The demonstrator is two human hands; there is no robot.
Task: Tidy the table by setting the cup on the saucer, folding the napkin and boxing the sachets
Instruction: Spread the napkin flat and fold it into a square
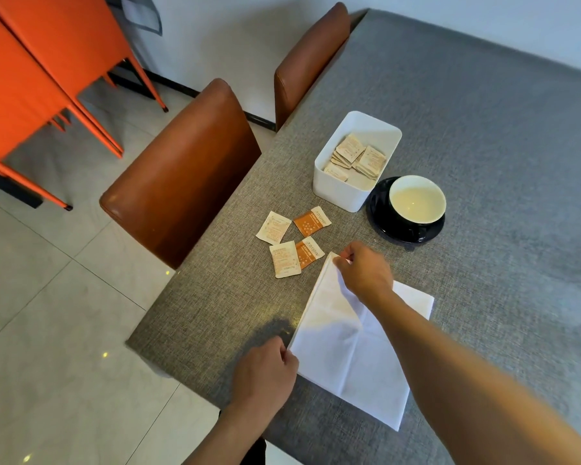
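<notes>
both hands pinch napkin (349,344) corners: left grip (265,370) near corner, right grip (363,270) far corner, flat on counter (483,162)

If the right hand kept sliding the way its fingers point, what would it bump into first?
Probably the orange sachet just past the napkin corner that the right hand pinches. The fingers point up-left toward the loose sachets, though depth is hard to judge.

Surface (467,135) grey, woven-look texture. Napkin (356,360) plain white. Box (341,193) white. Saucer (381,218) black; cup (416,201) white inside. Loose sachets (294,241) cream and orange, printed. Near chairs (182,172) brown; far chairs (41,62) orange.
</notes>
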